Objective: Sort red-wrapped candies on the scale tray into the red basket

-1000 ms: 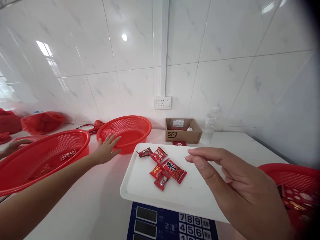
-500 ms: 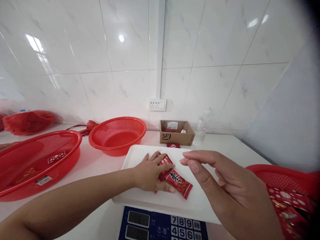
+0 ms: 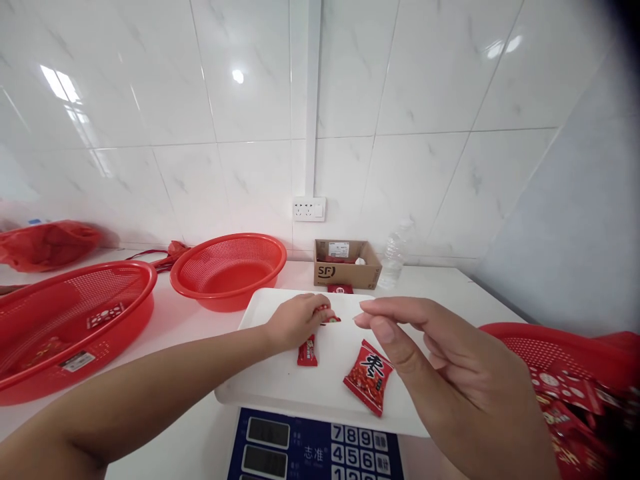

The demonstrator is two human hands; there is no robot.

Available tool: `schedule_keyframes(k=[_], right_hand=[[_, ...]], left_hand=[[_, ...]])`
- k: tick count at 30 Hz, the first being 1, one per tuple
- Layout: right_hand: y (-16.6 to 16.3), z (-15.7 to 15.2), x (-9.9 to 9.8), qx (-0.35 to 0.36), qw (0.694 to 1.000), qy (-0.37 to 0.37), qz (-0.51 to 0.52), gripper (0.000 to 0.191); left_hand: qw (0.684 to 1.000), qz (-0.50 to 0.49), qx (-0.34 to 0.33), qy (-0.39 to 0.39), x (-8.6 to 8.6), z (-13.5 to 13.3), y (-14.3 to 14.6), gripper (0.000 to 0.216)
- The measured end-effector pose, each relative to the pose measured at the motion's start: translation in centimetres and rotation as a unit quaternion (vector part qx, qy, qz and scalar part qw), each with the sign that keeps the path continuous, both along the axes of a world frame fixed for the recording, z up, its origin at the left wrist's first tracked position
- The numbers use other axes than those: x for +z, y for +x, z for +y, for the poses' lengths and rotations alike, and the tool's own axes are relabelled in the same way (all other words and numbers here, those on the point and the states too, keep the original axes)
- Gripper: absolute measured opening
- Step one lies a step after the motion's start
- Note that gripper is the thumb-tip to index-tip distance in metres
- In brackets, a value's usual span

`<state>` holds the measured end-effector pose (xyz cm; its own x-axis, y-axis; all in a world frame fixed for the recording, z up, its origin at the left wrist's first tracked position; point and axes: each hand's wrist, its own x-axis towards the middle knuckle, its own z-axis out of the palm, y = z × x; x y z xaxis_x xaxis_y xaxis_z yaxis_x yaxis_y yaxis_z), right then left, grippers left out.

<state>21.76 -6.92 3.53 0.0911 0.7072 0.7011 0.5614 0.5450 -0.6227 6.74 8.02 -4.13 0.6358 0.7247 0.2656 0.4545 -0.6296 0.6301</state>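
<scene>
My left hand (image 3: 299, 321) is over the white weighing tray (image 3: 320, 393), its fingers curled round a red snack packet (image 3: 331, 320) that is mostly covered. Close below those fingers, a small red snack packet (image 3: 307, 351) lies on the tray. A larger red packet with a black character (image 3: 373, 379) lies farther right and nearer to me. Just right of it, my right hand (image 3: 460, 380) hovers with fingers loosely bent and thumb near the fingertips; nothing shows in it. Under the tray is the scale's blue panel with displays and number keys (image 3: 315, 453).
Red perforated baskets stand at the left (image 3: 113, 327), back (image 3: 230, 297) and right (image 3: 500, 330); the left and right ones contain red packets. Behind the tray are a cardboard box (image 3: 350, 275), a red packet (image 3: 340, 289) and a clear plastic bottle (image 3: 395, 257) by the tiled wall.
My left hand has gone from lying spread over the packets to curling round one farther back. The large packet now lies apart, nearer my right hand, which keeps its pose.
</scene>
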Motion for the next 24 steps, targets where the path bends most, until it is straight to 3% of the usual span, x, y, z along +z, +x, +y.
schedule_keyframes(k=[7,17,21,24], right_hand=[[0.3,-0.1,0.0,-0.005,1.0,0.008,0.005,0.011],[0.8,-0.3,0.0,-0.005,0.999,0.029,-0.036,0.011],[0.7,-0.3,0.1,-0.008,0.999,0.021,-0.034,0.011],[0.6,0.1,0.2,-0.013,0.999,0.01,-0.035,0.01]], left_hand=[[0.979,-0.053,0.179,-0.077,2.6,2.8,-2.0,0.026],[0.924,-0.09,0.359,-0.095,4.9,7.3,-8.8,0.031],[0.9,-0.123,0.406,-0.099,5.8,7.7,-10.5,0.034],[0.903,-0.165,0.384,-0.102,6.4,6.5,-9.7,0.032]])
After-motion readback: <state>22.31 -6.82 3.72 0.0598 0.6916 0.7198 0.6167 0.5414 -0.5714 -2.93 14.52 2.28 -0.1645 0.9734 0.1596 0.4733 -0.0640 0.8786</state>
